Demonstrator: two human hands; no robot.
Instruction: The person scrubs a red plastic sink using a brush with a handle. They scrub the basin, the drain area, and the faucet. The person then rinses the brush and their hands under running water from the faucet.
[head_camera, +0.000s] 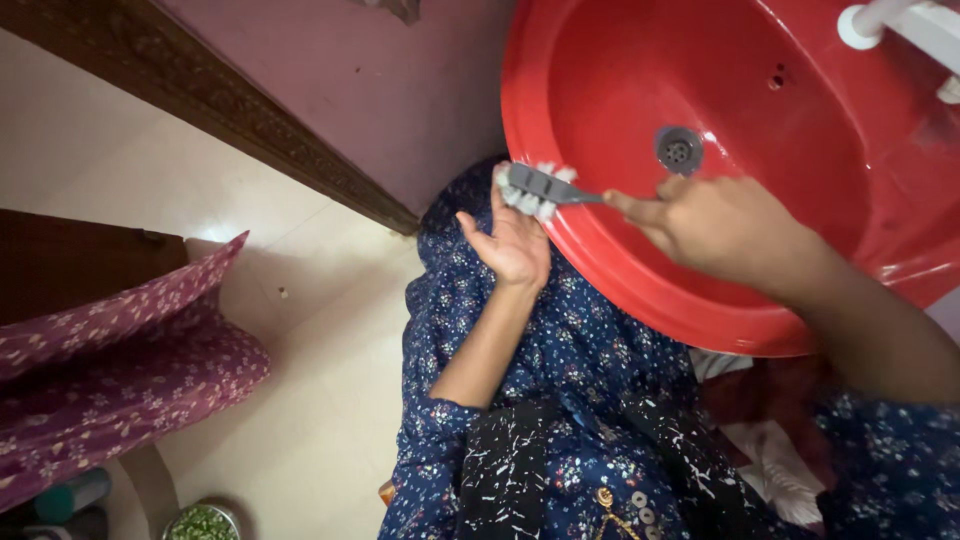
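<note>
- Left hand (515, 243), palm up with fingers spread, touches the bristle head at the red basin's (600, 280) near rim.
- Right hand (715, 225) pinches the handle of the scrub brush (540, 185): it looks light and stiff, probably slippery when wet.
- Drain (678, 150) lies farther in.

the right hand (715, 225) holds a grey brush (540, 188) with white bristles by its handle, the brush head over the near rim of a red basin (640, 90). the left hand (515, 240) is open, palm up, its fingers touching the bristles from below. the basin's metal drain (679, 150) lies just beyond the brush. a white tap (900, 20) shows at the top right. a maroon flowered cloth (120, 360) lies on the pale floor (310, 420) at the left.
</note>
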